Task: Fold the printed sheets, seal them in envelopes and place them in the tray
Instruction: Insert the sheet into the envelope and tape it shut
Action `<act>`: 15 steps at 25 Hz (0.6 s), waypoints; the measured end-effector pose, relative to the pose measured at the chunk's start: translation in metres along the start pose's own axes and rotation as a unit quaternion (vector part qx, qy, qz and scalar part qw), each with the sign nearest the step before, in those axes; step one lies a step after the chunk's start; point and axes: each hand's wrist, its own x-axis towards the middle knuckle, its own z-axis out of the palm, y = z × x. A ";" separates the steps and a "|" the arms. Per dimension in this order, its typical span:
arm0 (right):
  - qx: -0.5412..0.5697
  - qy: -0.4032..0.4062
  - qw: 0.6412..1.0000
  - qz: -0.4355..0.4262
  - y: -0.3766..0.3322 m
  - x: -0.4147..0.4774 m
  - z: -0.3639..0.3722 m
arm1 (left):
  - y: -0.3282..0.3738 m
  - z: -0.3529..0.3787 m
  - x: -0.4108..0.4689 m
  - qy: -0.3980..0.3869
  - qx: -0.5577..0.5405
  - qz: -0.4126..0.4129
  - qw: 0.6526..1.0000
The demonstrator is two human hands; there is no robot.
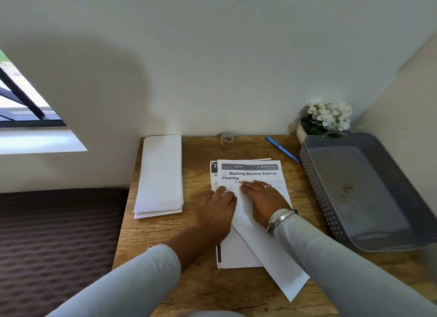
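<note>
A stack of printed sheets (250,172) lies in the middle of the wooden desk (203,286). A white envelope or folded sheet (274,252) lies slanted across the stack, running toward the desk's front right. My left hand (220,208) rests flat on its left edge. My right hand (262,200), wearing a ring and bangles, presses flat on it beside the left hand. Neither hand grips anything. A pile of white envelopes (160,177) sits at the desk's left. The grey perforated tray (314,181) stands at the right, with nothing visible inside.
A roll of stickers (226,139) stands at the desk's back edge. A blue pen (282,149) lies near the tray. A pot of white flowers (326,118) fills the back right corner. Walls close the back and right; a dark cushion (56,241) lies left.
</note>
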 end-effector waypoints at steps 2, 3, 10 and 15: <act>-0.007 -0.005 1.000 -0.001 0.002 0.001 -0.001 | 0.004 0.000 0.008 0.001 -0.005 0.001 1.000; -0.009 -0.003 1.000 -0.001 0.003 0.001 -0.002 | 0.002 0.001 0.005 0.001 -0.008 0.000 1.000; -0.004 -0.003 1.000 0.022 -0.006 0.004 -0.009 | -0.021 0.017 -0.041 -0.011 -0.044 -0.015 0.999; -0.049 0.000 0.997 -0.060 -0.055 -0.008 -0.004 | -0.017 0.012 -0.039 0.000 -0.045 -0.026 0.999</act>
